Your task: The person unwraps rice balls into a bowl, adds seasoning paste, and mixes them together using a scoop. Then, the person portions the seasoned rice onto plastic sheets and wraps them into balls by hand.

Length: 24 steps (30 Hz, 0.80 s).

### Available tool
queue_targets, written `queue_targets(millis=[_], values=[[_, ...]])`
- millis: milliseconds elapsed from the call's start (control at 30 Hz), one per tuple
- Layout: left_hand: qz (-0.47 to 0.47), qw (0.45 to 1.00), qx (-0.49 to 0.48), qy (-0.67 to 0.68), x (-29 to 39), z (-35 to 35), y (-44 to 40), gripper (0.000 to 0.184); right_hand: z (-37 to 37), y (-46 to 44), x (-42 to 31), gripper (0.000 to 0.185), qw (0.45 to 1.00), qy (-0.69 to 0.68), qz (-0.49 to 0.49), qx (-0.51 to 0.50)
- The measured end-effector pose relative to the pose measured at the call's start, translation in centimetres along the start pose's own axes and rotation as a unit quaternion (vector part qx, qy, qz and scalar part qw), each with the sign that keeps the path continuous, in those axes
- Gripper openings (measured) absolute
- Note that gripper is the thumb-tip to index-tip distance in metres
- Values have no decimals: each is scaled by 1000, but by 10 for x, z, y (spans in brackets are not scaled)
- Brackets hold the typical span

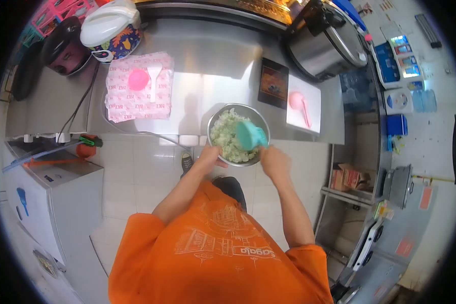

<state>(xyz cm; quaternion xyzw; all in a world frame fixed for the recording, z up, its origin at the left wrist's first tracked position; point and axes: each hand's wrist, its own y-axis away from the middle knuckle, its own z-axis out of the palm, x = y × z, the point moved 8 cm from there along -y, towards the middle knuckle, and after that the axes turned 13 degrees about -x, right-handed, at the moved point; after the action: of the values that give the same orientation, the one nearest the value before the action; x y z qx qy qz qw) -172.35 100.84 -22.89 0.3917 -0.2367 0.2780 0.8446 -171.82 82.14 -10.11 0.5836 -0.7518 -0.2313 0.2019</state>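
A steel mixing bowl (212,119) at the front edge of the metal counter holds pale greenish-white rice (224,133). My left hand (209,158) grips the bowl's near left rim, thumb and fingers closed on it. My right hand (275,162) is closed around the handle of a teal rice scoop (249,136). The scoop's broad head lies over the rice on the right side of the bowl, hiding some of the grains beneath it.
On the counter (207,55), pink-printed wrapping paper (121,104) carries a pink disc (139,79) and white spatula (155,83). To the right are a dark tablet-like panel (273,83), a pink ladle (300,104) on a white board and a large steel cooker (329,48). Rice cookers (111,30) stand far left.
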Motion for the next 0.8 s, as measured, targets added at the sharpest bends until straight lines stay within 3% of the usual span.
queue_targets(millis=[67,267,367,400,467,567,633,667,767,800], values=[[-14,999,-3,-30,10,-7,3,71,-5,-22,12,40,998,37,19,51],[-47,983,-40,-172,77,-17,-11,75,36,-82,-40,34,986,-10,-159,57],[-30,982,-25,-186,88,-22,-27,75,55,-87,-50,38,931,-177,-316,37],[-74,976,-36,-202,94,-18,-26,75,61,-98,-49,39,931,-237,-262,-95],[-108,971,-46,-208,88,-17,-29,75,75,-97,-41,40,864,-339,-133,-349],[-82,974,-61,-204,88,-22,-42,75,59,-110,-23,36,852,-362,-124,-358],[-55,981,-59,-179,86,-31,-48,75,22,-124,-13,33,931,-262,-241,-79],[-49,985,-53,-160,84,-36,-50,75,7,-115,-11,31,934,-202,-289,65],[-36,993,-43,-105,69,-56,-62,75,11,-89,-22,30,978,-5,-131,162],[-30,995,-41,-88,68,-58,-65,76,17,-86,-25,31,972,-2,-149,180]])
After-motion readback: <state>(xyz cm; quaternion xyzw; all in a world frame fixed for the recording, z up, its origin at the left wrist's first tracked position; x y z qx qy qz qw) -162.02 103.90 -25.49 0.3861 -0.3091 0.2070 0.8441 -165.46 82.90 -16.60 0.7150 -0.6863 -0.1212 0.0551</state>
